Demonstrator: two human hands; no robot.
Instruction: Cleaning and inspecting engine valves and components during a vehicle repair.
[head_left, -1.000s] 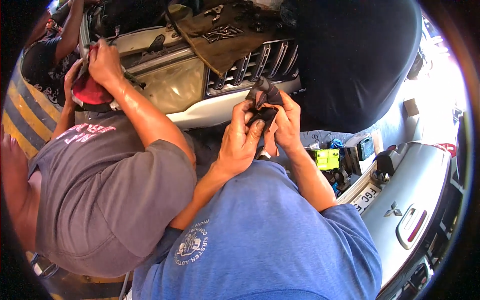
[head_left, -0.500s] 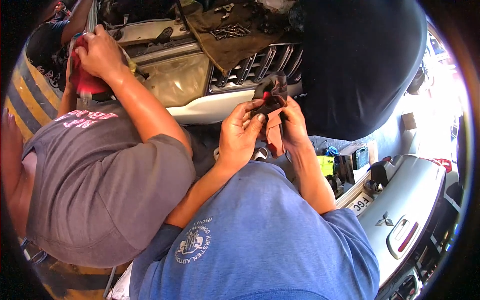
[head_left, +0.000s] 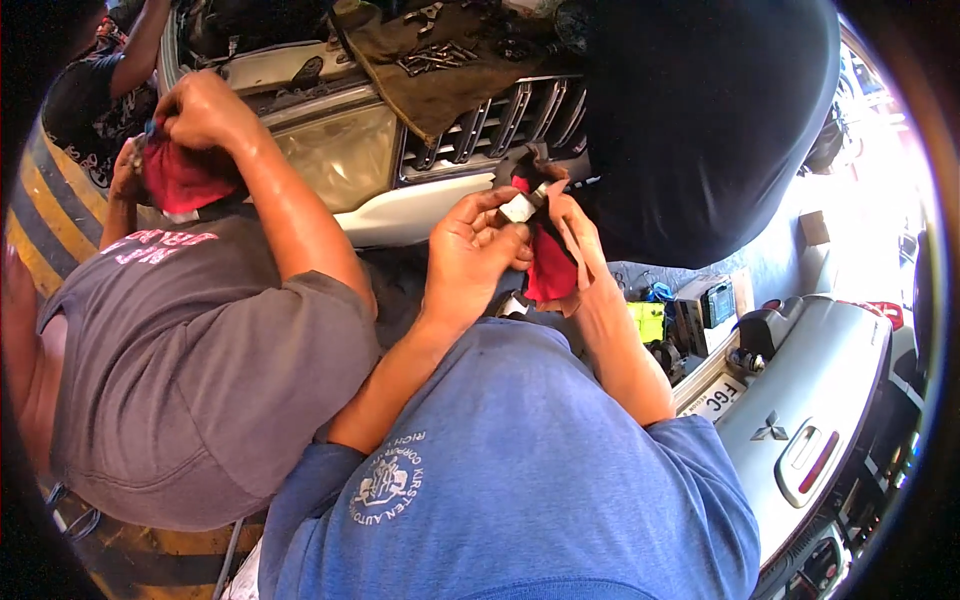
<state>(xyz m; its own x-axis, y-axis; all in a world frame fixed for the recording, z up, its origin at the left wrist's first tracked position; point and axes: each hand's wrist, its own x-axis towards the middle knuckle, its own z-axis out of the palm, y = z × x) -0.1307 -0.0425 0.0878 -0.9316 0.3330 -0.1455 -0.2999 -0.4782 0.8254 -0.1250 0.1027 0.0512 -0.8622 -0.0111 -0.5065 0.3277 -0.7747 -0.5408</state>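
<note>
A car front [head_left: 430, 208] and its grille [head_left: 518, 112] ahead of me, my left hand [head_left: 470, 255] pinching a small whitish part [head_left: 518, 208], my right hand [head_left: 590, 245] grasping a red-and-brown rag [head_left: 550, 262] beside it

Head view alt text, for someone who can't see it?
The person's left hand pinches a small pale part while the right hand holds a red-brown cloth beside it. Beyond are a car grille and metal pieces on a brown sheet. At left, a co-worker holds red fabric.
</note>
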